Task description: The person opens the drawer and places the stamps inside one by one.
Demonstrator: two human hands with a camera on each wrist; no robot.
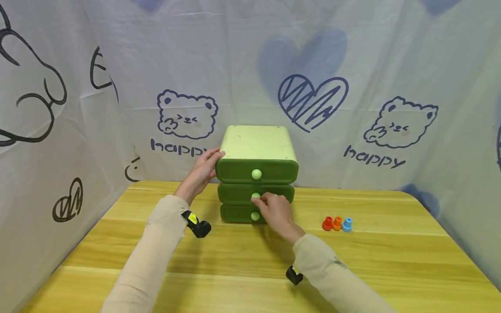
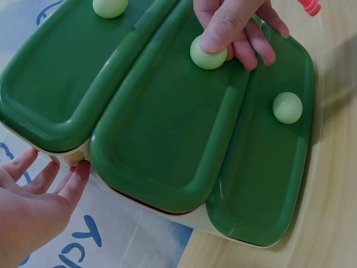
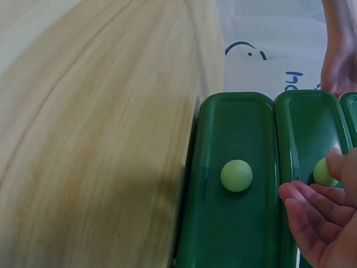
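Two hands at a green cabinet (image 1: pixel 256 143) of three drawers, which stands on a wood-grained surface (image 1: pixel 235 269). The right grip (image 1: pixel 277 212) is closed on the middle knob (image 2: pixel 207 60), pale green and round, with the thumb on its face and the fingers curved beside it, before the darker middle drawer front (image 1: pixel 235 193). Directly above this grip is the top knob (image 1: pixel 256 174); just below it is the bottom knob (image 1: pixel 255 215), both untouched. The left grip (image 1: pixel 203 170), to the left of and higher than the right one, is relaxed and clasps nothing; its extended fingers rest against the cabinet's left side, near the top drawer. To the right of the right grip, and well apart from it, three small stepped pieces stand in a row: a red piece (image 1: pixel 327 224) nearest, an orange piece (image 1: pixel 337 224) next, and a light blue piece (image 1: pixel 347 225) farthest. Behind both grips and the cabinet hangs a pale cloth (image 1: pixel 242 65) printed with hearts, bear faces and the word "happy".
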